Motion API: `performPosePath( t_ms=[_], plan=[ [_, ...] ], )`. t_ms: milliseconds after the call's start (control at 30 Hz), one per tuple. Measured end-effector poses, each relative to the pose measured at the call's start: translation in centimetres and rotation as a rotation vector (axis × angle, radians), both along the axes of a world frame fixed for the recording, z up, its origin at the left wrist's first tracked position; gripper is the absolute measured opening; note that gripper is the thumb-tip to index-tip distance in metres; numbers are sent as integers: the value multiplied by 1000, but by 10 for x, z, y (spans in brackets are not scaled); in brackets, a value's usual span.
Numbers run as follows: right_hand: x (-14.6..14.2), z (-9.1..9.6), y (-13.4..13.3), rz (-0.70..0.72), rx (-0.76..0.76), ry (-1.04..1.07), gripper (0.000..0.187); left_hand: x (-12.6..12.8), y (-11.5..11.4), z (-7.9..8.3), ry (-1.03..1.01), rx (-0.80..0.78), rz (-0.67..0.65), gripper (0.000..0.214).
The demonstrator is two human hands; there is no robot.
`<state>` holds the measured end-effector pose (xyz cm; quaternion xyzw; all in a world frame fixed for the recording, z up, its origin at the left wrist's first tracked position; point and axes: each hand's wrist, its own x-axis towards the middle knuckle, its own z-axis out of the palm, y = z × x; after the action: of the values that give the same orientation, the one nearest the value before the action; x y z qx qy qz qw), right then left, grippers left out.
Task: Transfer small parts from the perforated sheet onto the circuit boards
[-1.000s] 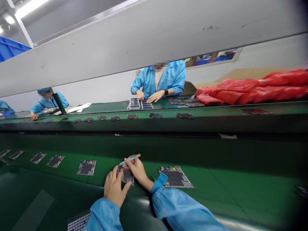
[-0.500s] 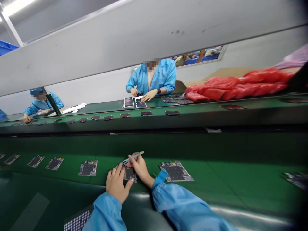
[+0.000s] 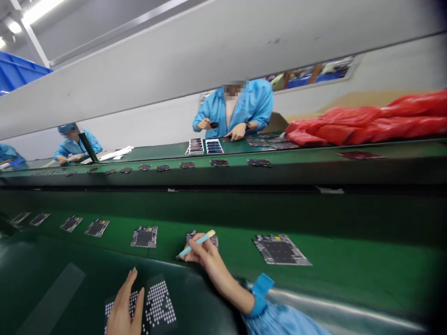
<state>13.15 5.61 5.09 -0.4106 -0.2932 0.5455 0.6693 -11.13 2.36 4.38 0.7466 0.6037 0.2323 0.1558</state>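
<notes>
At the bottom of the frame, the person's bare left hand (image 3: 124, 309) lies with its fingers stretched out and holding nothing, on a black mat (image 3: 160, 304) printed with a grid of white dots. The right hand (image 3: 206, 253), coming out of a pale blue smock sleeve (image 3: 279, 323) with a bright blue cuff strap, is closed in a firm pinch on a slim pen-shaped tool (image 3: 197, 244), pale yellow at the top and blue towards the point. Just under those fingers, partly hidden, sits a flat circuit board (image 3: 201, 237) on the glossy green conveyor belt (image 3: 349, 274).

More boards with dark centres and silvery metal edges lie in a row along the belt (their fine components are too small to make out): one to the right (image 3: 281, 250), others to the left (image 3: 144, 237).

Beyond a second green belt dotted with small dark parts (image 3: 220, 163), a co-worker in a blue smock (image 3: 233, 107) holds a small dark piece up in one hand. White-framed trays of dark panels (image 3: 204, 146) lie nearby, and a crumpled red plastic sheet (image 3: 359, 123) sits at the upper right.
</notes>
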Motion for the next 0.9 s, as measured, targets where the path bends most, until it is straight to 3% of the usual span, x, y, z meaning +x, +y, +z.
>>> performPosePath(
  t_ms=[100, 233, 300, 433, 667, 900],
  plan=[
    [-34, -6, -20, 245, 15, -19, 44, 1, -22, -29, -53, 162, 66, 38],
    [-50, -14, -37, 411, 71, -56, 41, 22, -33, -53, -77, 270, -122, 38],
    [-47, -15, -42, 437, 86, -70, 40, 27, -34, -59, -77, 302, -139, 37],
    [-41, -14, -48, 444, 135, -147, 34, 26, -36, -63, -91, 343, -111, 40],
    [-38, -14, -61, 384, 370, -479, 17, 29, -40, -59, -154, 325, -71, 41],
    [-36, -17, -57, 389, 401, -610, 14, 30, -38, -55, -167, 330, -75, 39]
  ],
)
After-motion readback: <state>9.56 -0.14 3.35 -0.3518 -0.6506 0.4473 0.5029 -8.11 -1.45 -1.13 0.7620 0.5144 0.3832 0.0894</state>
